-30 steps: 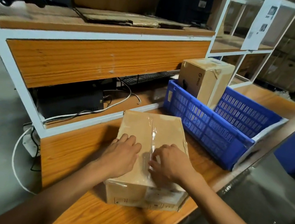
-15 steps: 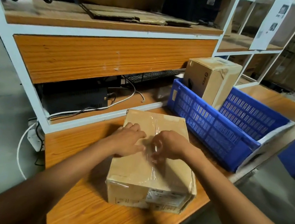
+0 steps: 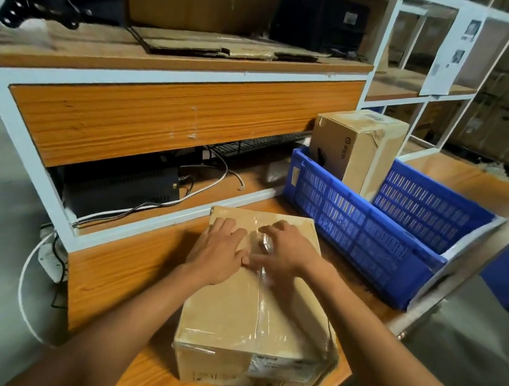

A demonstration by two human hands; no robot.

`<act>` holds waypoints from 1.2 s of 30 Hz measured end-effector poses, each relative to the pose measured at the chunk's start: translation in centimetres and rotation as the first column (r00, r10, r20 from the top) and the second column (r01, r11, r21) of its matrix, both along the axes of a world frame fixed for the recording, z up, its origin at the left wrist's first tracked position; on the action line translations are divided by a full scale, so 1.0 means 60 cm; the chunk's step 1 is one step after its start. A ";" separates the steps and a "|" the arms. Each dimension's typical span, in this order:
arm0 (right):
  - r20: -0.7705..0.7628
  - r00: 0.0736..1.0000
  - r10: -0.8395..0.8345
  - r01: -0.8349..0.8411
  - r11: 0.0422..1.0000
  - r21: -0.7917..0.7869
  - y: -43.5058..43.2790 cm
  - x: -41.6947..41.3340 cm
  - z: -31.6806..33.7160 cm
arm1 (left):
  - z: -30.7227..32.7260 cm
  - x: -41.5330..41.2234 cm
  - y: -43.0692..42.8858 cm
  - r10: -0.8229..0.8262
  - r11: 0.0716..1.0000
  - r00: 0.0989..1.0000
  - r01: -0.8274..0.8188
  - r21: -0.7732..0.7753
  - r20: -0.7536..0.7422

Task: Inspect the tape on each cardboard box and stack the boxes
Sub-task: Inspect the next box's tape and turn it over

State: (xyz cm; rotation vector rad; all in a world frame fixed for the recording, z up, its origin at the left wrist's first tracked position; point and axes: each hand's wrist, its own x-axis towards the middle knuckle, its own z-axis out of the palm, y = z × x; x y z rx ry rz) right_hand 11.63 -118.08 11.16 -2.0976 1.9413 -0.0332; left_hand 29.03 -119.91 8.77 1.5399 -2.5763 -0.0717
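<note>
Fingers (image 3: 228, 231) farther up tape (image 3: 261, 295) — flat

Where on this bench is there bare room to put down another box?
Bare bench lies left of the box, toward the shelf frame, and a narrow strip runs between box and blue crate. The crate's near half looks free beside its upright box. Both hands, left and right, crowd the box top.

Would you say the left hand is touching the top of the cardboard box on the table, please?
Touching. The head view shows the left hand lying palm-down on the cardboard box, its fingers spread flat against the top beside the clear tape, with no gap visible beneath.
</note>
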 end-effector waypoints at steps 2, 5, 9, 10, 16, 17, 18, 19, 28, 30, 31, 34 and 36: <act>-0.079 0.997 0.019 -0.021 0.999 -0.024 0.019 0.003 -0.034 | -0.007 -0.003 -0.002 0.005 0.996 0.997 -0.012 0.083 0.077; -0.102 0.994 0.025 -0.026 1.000 -0.010 0.019 -0.002 -0.046 | -0.006 -0.011 -0.019 0.003 0.996 0.991 -0.014 0.082 0.133; -0.064 0.990 0.122 -0.110 0.981 0.162 -0.028 -0.022 0.023 | 0.002 -0.012 -0.046 -0.009 0.999 0.998 0.011 -0.030 0.062; -0.032 0.991 0.134 -0.124 0.970 0.208 -0.038 -0.033 0.037 | 0.001 -0.010 -0.051 -0.001 0.997 1.000 0.002 -0.074 0.014; 0.030 0.995 0.092 -0.097 0.975 0.202 -0.035 -0.102 0.025 | -0.015 -0.011 -0.062 -0.048 0.996 0.990 0.038 -0.075 -0.131; 0.071 0.994 0.087 -0.100 0.973 0.209 -0.031 -0.106 0.018 | -0.016 -0.012 -0.065 -0.052 0.997 0.992 0.047 -0.054 -0.114; 0.090 0.993 0.082 -0.100 0.970 0.222 -0.029 -0.108 0.015 | -0.015 -0.013 -0.068 -0.044 0.998 0.994 0.040 -0.040 -0.101; 0.117 0.990 0.076 -0.102 0.967 0.235 -0.031 -0.108 0.010 | -0.015 -0.014 -0.070 -0.028 0.999 0.995 0.026 -0.030 -0.098; 0.143 0.986 0.083 -0.125 0.942 0.311 -0.004 -0.106 0.037 | -0.004 0.008 -0.041 -0.053 0.992 0.999 0.054 0.117 -0.008; 0.067 0.988 0.140 -0.154 0.922 0.355 0.009 -0.106 0.010 | -0.018 0.015 -0.029 0.002 0.992 1.000 -0.004 0.129 0.012; 0.058 0.989 0.135 -0.147 0.917 0.370 0.010 -0.106 -0.002 | -0.021 0.013 -0.026 0.025 0.991 0.999 -0.028 0.134 0.029; -0.036 0.991 0.126 -0.102 0.915 0.390 -0.005 -0.095 -0.010 | -0.019 0.001 -0.026 0.047 0.992 0.996 -0.055 0.109 0.078; -0.100 0.984 0.146 -0.099 0.923 0.371 -0.010 -0.080 0.000 | -0.009 -0.002 -0.018 0.053 0.997 0.995 -0.058 0.052 0.090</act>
